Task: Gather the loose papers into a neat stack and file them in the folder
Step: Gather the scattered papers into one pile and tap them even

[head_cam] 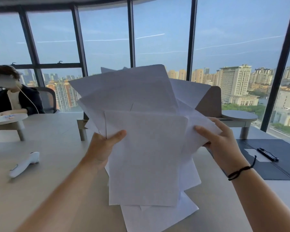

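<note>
An untidy bundle of white papers (144, 148) is held upright in front of me above the table, its sheets fanned out at different angles. My left hand (104, 148) grips the bundle's left edge, thumb on the front sheet. My right hand (221, 144) clasps the right edge, with a black cord on that wrist. The dark folder (274, 164) lies open and flat on the table at the right, a black clip (267, 154) on its inside.
A white handheld device (24, 164) lies on the beige table (49, 173) at the left. A person sits at the far left behind a small raised shelf (8, 118). Another raised shelf (239, 116) and a brown divider (209, 102) stand behind the papers. Large windows beyond.
</note>
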A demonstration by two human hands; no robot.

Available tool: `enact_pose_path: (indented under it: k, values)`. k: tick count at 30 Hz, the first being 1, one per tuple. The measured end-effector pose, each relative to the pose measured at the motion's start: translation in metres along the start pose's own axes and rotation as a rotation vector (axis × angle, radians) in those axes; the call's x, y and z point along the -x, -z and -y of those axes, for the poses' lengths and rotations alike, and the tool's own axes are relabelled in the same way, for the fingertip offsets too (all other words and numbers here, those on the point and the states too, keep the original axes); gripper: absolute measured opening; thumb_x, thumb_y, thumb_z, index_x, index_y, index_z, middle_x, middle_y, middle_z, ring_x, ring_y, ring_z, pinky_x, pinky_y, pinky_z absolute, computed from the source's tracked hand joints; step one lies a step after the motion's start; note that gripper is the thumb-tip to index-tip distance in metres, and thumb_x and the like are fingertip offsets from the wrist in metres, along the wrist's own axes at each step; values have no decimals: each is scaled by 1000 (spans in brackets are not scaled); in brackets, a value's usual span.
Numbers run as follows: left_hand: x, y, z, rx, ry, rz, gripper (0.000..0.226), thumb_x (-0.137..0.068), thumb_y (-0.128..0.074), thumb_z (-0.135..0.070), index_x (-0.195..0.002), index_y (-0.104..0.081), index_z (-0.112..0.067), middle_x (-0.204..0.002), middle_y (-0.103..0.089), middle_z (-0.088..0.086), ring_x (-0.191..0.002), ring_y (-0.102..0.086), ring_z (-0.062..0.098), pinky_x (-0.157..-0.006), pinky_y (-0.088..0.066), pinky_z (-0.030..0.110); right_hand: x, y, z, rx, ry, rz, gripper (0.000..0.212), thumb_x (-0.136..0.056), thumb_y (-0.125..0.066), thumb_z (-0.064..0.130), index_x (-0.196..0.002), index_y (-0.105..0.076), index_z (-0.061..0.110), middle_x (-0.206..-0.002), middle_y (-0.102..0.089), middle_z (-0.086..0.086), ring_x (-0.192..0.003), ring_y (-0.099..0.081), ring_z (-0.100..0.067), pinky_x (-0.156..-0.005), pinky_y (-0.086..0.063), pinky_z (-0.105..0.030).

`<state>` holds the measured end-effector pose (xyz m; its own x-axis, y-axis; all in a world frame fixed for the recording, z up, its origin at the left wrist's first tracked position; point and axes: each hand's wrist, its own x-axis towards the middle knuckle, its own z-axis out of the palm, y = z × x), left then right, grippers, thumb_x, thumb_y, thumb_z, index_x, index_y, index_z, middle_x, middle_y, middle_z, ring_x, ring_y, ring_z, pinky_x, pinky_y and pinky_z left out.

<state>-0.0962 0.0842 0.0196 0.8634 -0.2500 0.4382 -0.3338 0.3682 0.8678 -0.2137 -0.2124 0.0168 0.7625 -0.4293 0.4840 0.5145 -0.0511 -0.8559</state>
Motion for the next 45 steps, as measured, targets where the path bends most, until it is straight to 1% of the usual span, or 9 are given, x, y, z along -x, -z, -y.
enact_pose_path:
  k: [5,13,22,25,29,32,37,40,45]
  values:
    - [-6,-9,-4,55,-35,-89,33,-86,-68,1,-89,-82,-29,-99,-80,-1,-102,-74,24,-94,-55,44,-6,-12,5,137,-35,105,38,-59,-86,38,-85,-79,11,-88,-80,-13,-87,-76,-37,-84,-59,-62]
    - [-12,-17,-20,85,-62,-36,28,-83,-71,-5,-85,-83,-30,-97,-80,-1,-98,-75,23,-94,-56,48,-22,-35,21,-162,64,107,23,-84,-76,14,-107,-79,15,-111,-77,-17,-100,-74,-34,-88,-58,-48]
    - [-3,-9,2,-21,31,22,19,-68,-79,-14,-85,-83,-23,-97,-81,4,-93,-77,24,-94,-56,50,18,-15,-39,-140,-174,120,67,-42,-89,72,-88,-83,23,-88,-81,-8,-74,-78,-22,-66,-64,-35]
    - [-6,-12,1,-102,43,71,23,-63,-91,-19,-84,-83,-25,-97,-81,2,-93,-77,23,-92,-57,47,32,-20,-40,-61,-185,140,78,-48,-80,80,-103,-80,25,-101,-81,-6,-95,-77,-26,-84,-62,-43]
    - [-16,-15,-14,-143,-24,120,29,-60,-92,-21,-86,-82,-30,-94,-81,-2,-92,-77,20,-88,-58,42,23,-24,-17,23,-113,120,44,-85,-60,64,-85,-71,22,-55,-70,13,-55,-66,1,-55,-53,-14]
    - [-24,-19,-24,-139,-53,169,27,-69,-80,-9,-87,-81,-29,-90,-80,-5,-88,-76,15,-84,-60,39,4,-29,0,74,-32,157,61,-43,-69,92,-81,-80,46,-77,-78,14,-74,-72,-9,-73,-58,-34]
    - [-25,-25,-24,-100,-38,146,20,-65,-80,-14,-82,-83,-24,-91,-80,-1,-88,-76,19,-89,-58,42,-12,-41,12,-130,1,141,64,-49,-76,82,-93,-81,35,-103,-79,0,-99,-73,-24,-92,-56,-44]
    - [-24,-22,-21,-67,-19,120,17,-66,-80,-16,-82,-83,-22,-93,-81,1,-90,-76,20,-87,-59,40,-11,-37,12,-191,-23,-14,61,-59,-78,75,-86,-71,21,-95,-56,-25,-89,-52,-41,-86,-40,-47]
    - [-25,-18,-20,-10,8,76,20,-68,-79,-15,-87,-81,-16,-98,-80,4,-93,-76,22,-82,-60,36,-14,-29,28,-106,107,-60,31,-80,-66,49,-76,-80,21,-78,-78,-1,-64,-71,-19,-62,-55,-31]
